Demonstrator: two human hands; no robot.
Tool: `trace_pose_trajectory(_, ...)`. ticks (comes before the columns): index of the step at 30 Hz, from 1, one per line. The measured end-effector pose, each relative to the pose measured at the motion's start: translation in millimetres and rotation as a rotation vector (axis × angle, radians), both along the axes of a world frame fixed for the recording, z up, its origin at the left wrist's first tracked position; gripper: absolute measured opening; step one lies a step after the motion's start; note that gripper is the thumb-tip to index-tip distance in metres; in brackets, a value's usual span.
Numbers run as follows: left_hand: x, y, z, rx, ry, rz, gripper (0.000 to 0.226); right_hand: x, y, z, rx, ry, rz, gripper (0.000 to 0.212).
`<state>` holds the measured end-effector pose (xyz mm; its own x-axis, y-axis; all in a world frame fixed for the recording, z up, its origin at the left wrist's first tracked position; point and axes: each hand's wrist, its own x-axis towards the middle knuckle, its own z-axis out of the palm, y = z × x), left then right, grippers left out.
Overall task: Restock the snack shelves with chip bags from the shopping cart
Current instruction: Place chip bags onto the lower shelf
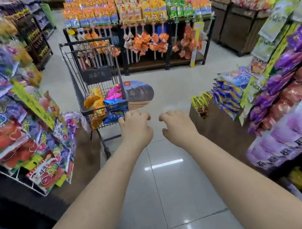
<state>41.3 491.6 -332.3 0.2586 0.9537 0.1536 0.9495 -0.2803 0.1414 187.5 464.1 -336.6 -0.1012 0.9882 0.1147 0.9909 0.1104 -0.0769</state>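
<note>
1. Chip bags [96, 102] lie heaped in the bottom of the wire shopping cart [85, 41], just beyond the left hand [135, 128] and a little to its left. The orange-yellow ones are on the side farther from that hand. The blue ones and a pink one are on the side nearer to it.
2. The left hand reaches forward on a bare arm, palm down, its fingers loosely curled and holding nothing. Its knuckles sit just beside the cart's near corner; whether they touch the wire cannot be told.
3. The right hand [178, 125] hangs beside the left with a gap between them. It is also palm down with slack, bent fingers, and it is empty above the tiled floor [175, 188].
4. To the right of the right hand stand the right snack shelves [257, 111]. Yellow packs [201, 102] are nearest that hand, then blue-and-yellow packs [226, 93], with purple bags [276, 80] farther out.
5. To the left of the left hand, past the cart, the left shelves [12, 117] hold red and purple packs, which are blurred.
6. Well beyond both hands, a far rack [138, 25] crosses the aisle. Orange, yellow and green packs stand on top of it and orange packs hang below.
7. A round floor sticker [138, 93] lies just beyond the left hand, beside the cart.
</note>
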Motion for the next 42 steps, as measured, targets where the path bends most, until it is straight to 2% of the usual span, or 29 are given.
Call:
trace_pose_trajectory(7, 30, 116, -46, -0.140, 0.057, -0.051, 0.035, 17, 112, -47, -0.161, 0.067, -0.067, 0.039)
trace_pose_trajectory(12, 68, 211, -75, -0.208, 0.059, -0.055, 0.036, 60, 209, -76, -0.167, 0.087, -0.095, 0.040)
trace_pose_trajectory(24, 161, 466, -85, -0.243, -0.047, 0.174, 0.037, 162, 479, -86, -0.209, 0.120, 0.054, 0.039)
trace_pose_trajectory(36, 107, 696, -112, -0.247, -0.165, 0.422, 0.038, 116, 739, -104, -0.261, 0.065, 0.294, 0.043)
trace_pose_trajectory(42, 61, 794, -133, -0.343, -0.258, 0.569, 0.034, 68, 857, -117, -0.334, -0.006, 0.407, 0.048)
